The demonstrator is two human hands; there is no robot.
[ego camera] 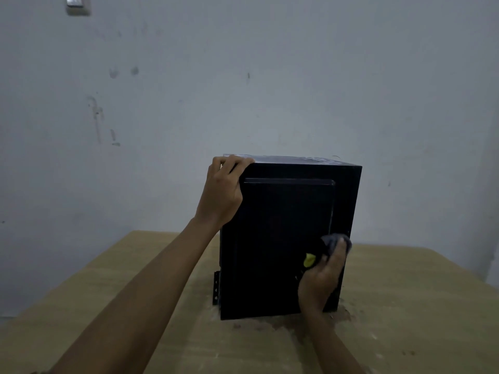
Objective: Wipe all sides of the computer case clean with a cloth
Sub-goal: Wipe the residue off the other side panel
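The computer case (286,238) stands upright on the wooden table (405,306). The left hand (222,195) grips its top near corner, fingers curled over the edge. The right hand (322,276) holds a bunched cloth (334,242) against the facing panel (low right). The case looks rigid and heavy; brace it at the top edges.

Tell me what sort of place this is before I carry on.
Probably a plain indoor room, perhaps a workroom or spare room. It has a bare, scuffed wall with a switch plate, and a worn wooden table with a black computer case standing on it.
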